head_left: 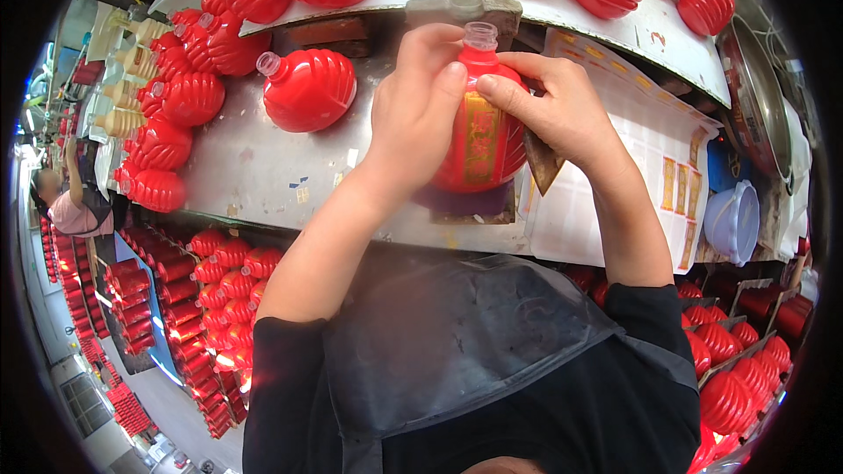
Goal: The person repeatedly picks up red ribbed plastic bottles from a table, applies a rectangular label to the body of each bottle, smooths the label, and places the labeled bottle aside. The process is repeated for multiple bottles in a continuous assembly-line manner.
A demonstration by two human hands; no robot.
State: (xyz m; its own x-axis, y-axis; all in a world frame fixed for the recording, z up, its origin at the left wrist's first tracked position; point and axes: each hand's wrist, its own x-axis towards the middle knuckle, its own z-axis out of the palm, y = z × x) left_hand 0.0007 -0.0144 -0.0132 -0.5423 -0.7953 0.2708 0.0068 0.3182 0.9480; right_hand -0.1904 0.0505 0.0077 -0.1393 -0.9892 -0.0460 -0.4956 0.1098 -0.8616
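Dark, glossy apron [457, 333] below; my left hand [413, 101] and right hand [555, 104] grip this round, red plastic bottle [511, 147] high, presumably so its oblong, gold-and-red label [479, 140] faces me

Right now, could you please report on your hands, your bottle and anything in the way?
Left hand and right hand on bottle, near its neck. Gold label on front. Second bottle apart, leftward; nothing seen blocking.

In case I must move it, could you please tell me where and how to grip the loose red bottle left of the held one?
I'd take the loose bottle by its clear neck, coming from the near side: the neck juts leftward, narrower than the rest, while other bottles sit close on the left.
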